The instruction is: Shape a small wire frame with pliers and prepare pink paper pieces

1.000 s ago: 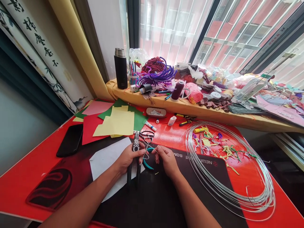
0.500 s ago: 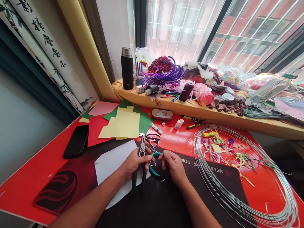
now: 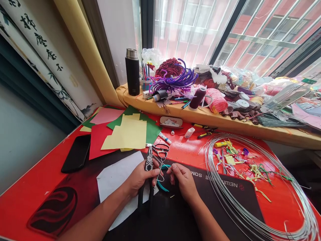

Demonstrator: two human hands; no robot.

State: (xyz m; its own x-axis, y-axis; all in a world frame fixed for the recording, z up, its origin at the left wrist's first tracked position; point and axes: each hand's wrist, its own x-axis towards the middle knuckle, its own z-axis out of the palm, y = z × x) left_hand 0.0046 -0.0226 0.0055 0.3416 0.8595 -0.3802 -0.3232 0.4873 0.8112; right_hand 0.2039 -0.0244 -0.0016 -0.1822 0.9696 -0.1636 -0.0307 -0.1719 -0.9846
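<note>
silvery and thin, the wire piece [image 3: 161, 174] sits between the two hands, over the dark mat [image 3: 173, 221]. the left hand [image 3: 142, 175] is closed around the black-handled pliers [image 3: 148, 163], which stand with their nose pointing away and their handles hanging below the palm. that hold seems chosen so the tool stays within the palm while the thumb and fingertips steady the wire piece just to its right; exactly which fingers press it is hard to tell. the right hand [image 3: 185, 180] pinches a loose end of the wire between thumb and forefinger, apart from the left, likely to keep that end under control. the loops stick out past the left fingertips, and the free end seems to span the gap to the right ones.

behind and below lies a teal-handled tool [image 3: 163, 186], near the scissors [image 3: 162, 147], both presumably left there for easy reach. the wire coil [image 3: 309, 214] rests to the right, partly around the coloured scraps [image 3: 230, 159], perhaps simply because it is so wide.
</note>
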